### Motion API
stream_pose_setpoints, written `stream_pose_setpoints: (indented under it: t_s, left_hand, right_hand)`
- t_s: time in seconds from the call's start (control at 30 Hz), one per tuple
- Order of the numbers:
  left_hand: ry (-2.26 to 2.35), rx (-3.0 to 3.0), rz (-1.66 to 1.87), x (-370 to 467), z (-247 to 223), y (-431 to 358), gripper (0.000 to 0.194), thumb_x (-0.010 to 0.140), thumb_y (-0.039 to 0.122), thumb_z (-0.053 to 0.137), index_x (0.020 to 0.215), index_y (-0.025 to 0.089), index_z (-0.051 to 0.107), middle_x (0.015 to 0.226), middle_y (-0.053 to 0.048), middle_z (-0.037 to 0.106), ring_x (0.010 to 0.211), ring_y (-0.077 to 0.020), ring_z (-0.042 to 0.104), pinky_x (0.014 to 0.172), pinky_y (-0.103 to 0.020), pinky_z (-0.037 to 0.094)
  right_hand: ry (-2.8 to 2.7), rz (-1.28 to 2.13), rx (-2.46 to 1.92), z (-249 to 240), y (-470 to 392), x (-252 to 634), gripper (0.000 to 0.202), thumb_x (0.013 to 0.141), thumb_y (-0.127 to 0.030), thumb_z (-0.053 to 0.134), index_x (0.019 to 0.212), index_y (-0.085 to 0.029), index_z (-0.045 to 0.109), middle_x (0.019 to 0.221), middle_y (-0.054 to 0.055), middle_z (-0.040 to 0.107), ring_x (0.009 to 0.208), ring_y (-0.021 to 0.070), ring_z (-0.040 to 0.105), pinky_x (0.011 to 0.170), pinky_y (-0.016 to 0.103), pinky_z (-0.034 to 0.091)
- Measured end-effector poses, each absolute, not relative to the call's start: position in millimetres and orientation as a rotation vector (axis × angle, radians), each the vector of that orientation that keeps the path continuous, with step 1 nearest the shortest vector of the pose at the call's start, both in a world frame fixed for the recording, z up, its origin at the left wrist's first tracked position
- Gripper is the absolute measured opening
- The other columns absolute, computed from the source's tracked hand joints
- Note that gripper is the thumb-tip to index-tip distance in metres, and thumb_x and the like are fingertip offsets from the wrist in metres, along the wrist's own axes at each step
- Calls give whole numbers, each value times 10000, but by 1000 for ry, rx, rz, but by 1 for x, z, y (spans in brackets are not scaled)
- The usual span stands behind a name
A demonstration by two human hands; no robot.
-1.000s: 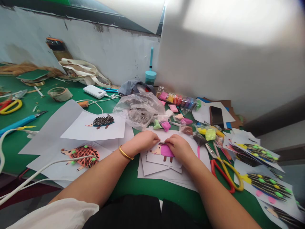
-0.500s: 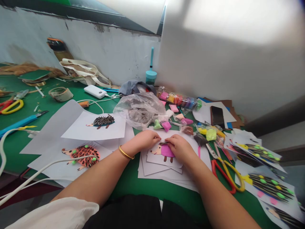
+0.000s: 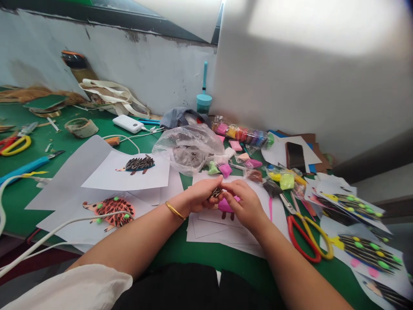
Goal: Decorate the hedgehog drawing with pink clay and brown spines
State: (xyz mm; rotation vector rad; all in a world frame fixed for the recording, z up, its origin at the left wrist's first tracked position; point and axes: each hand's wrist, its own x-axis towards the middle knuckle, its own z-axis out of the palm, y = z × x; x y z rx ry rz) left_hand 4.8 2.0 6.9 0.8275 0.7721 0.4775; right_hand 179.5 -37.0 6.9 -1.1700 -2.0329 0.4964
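Note:
In the cupped palm of my left hand (image 3: 204,194) lies a small heap of striped sunflower seeds (image 3: 215,193). My right hand (image 3: 242,201) reaches into that palm with thumb and forefinger pinched at the seeds; whether a single seed is between them is too small to see. Beneath both hands is a hedgehog picture with a pink-purple clay body (image 3: 229,204) and brown legs, its head mostly covered by my left hand. It rests on a stack of white paper sheets (image 3: 206,232).
A plastic bag of seeds (image 3: 190,150) lies behind my hands, beside wrapped clay pieces (image 3: 226,170). Scissors with red and yellow handles (image 3: 306,232) are at right, near finished hedgehog pictures (image 3: 364,252). At left, a white cable (image 3: 74,219) crosses another hedgehog picture (image 3: 111,211).
My left hand has turned palm up, showing the seeds, and moved right over the picture's head. My right hand has lifted from the purple body to the left palm.

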Motion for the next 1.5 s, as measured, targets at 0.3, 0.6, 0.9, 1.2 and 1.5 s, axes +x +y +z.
stream_pose_setpoints:
  t_s: [0.3,0.6,0.9,1.2,1.5]
  left_hand:
    - [721,886,458,5,10,0,455,909,586,506,780,151,528,601,35,494,397,-24,307,404,-163,181]
    - [658,962,522,4,6,1,340,839,454,678,733,183,502,520,75,381,383,-32,288,403,-185,223]
    - [1012,865,794,0,9,17,168,844,311,655,881,151,617,661,45,476,396,-8,329,360,-153,118]
    - [1106,847,768,0,0,24,141,879,300,606,887,160,594,652,60,450,383,-8,319,350,-153,119]
    - [1114,846,752,0,0,24,131,897,287,579,908,158,598,669,53,461,384,-11,315,347,-157,115]
  right_hand:
    - [-1868,597,-1202,6,-34,181,153,919,-281,570,936,-236,715,867,47,662,841,196,615,786,335,498]
    - [-1502,992,-1224,-4,-29,183,190,830,-383,677,913,-211,670,879,42,710,828,199,666,794,333,533]
    - [-1793,706,-1418,-11,-14,211,274,880,-290,538,1061,-228,735,997,71,721,946,217,660,860,370,512]
    - [-2010,586,-1708,-17,-12,215,160,833,-225,610,920,-243,743,951,30,760,886,224,681,774,345,496]
    - [-2013,545,-1712,-22,-10,215,179,855,-240,606,943,-257,761,974,30,761,901,217,681,779,331,489]
